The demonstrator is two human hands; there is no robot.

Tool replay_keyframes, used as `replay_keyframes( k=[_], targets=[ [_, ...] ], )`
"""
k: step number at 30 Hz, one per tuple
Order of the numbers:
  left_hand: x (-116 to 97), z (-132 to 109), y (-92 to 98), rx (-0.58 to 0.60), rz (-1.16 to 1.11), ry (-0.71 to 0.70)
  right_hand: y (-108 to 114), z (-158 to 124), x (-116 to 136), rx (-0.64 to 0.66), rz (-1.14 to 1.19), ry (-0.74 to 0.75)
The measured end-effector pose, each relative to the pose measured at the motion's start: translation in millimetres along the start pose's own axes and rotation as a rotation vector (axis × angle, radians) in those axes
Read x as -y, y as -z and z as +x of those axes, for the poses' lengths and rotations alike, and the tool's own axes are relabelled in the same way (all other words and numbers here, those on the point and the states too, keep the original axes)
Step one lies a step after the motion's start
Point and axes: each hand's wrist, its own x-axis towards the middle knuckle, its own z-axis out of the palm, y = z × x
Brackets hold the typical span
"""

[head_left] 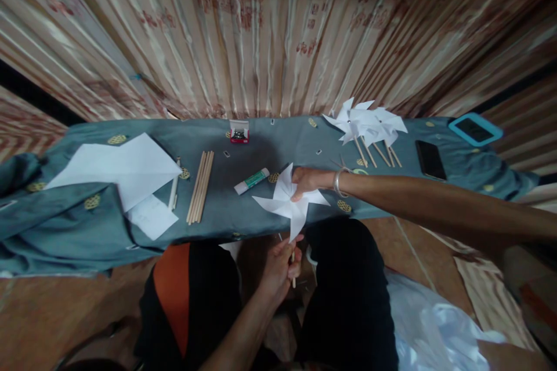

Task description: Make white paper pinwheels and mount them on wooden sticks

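Note:
A white paper pinwheel (282,206) is held over the table's front edge. My left hand (278,264) is closed around its wooden stick (293,283), just below the paper blades. With its thumb at the pinwheel's centre, my right hand (307,181) grips the paper; the other fingers are partly hidden behind it. A glue stick (252,181) lies left of the pinwheel. Beyond it stands a small red box (239,133) with its lid up and small metal pieces inside.
Several wooden sticks (201,186) lie beside a white pen (174,188) and paper sheets (126,168). Finished-looking pinwheels (365,120) are piled at the back right, near scissors (342,162), a black phone (430,159) and a blue-framed device (476,128). A plastic bag (435,324) is on the floor.

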Motion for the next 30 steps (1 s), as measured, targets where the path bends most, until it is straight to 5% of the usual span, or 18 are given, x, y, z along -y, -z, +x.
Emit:
replay_keyframes(
  k=[17,30],
  targets=[
    [-17,0,15.1,-0.005,0.102,0.041,3,11,0,0.068,-0.159,0.11],
    [-16,0,15.6,-0.019,0.162,-0.044,6,5,-1,0.065,-0.066,0.162]
  ],
)
